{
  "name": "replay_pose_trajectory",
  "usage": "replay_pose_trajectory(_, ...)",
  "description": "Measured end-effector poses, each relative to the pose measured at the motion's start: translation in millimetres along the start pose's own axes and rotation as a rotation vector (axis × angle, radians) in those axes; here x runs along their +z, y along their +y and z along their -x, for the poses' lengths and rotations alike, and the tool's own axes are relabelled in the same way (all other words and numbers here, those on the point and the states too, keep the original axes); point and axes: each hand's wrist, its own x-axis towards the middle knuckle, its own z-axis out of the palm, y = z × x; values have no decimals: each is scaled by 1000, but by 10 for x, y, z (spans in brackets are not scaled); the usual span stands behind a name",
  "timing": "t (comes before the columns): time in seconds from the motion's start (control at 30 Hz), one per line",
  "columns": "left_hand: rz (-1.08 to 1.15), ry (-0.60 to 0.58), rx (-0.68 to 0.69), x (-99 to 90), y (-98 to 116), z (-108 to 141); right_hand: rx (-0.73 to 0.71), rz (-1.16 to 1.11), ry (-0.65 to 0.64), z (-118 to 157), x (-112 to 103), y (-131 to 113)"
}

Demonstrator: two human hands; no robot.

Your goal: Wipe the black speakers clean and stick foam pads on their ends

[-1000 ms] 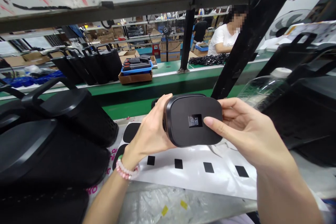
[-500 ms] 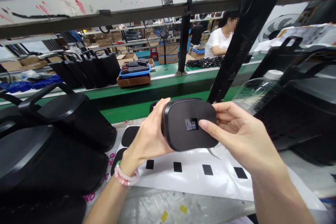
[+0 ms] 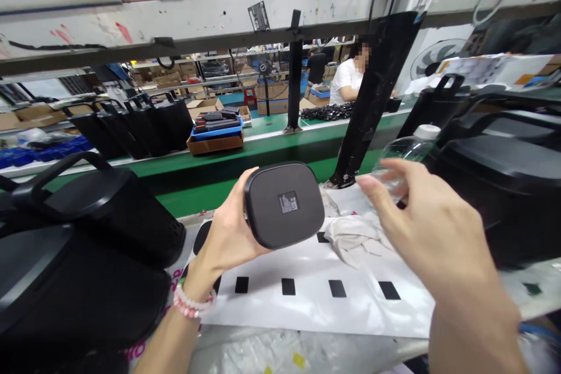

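Observation:
My left hand (image 3: 236,222) is wrapped round the side of a black device with a rounded, flat end (image 3: 267,210). A small printed label (image 3: 288,203) sits in the middle of that end, which faces me. Apart from the device, to its right, my right hand (image 3: 421,222) is held up with thumb and fingers spread and nothing visible between them. Below both hands lies a white sheet (image 3: 263,312) bearing several black squares. A crumpled pale cloth (image 3: 357,239) rests on the sheet's far part.
Large black housings with handles (image 3: 109,204) crowd the left, and more (image 3: 504,187) stand at right. Behind my right hand is a clear bottle (image 3: 407,149). A slanted black post (image 3: 372,99) rises beyond the bench. Across the green line a person in white (image 3: 344,82) sits.
My right hand has let go of the device's end and moved away to the right. My left hand still holds the device, now further left in view. The cloth has come into sight.

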Motion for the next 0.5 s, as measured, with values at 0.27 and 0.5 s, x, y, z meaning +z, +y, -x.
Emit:
replay_pose_trajectory(0.27, -6, -11, -37, 31, -68, 6, -209, -465, -249, 63, 610, -183)
replay_pose_trajectory(0.5, 221, 30, -21, -87, 108, 106, 593, -1450, -838, 355, 777, 197)
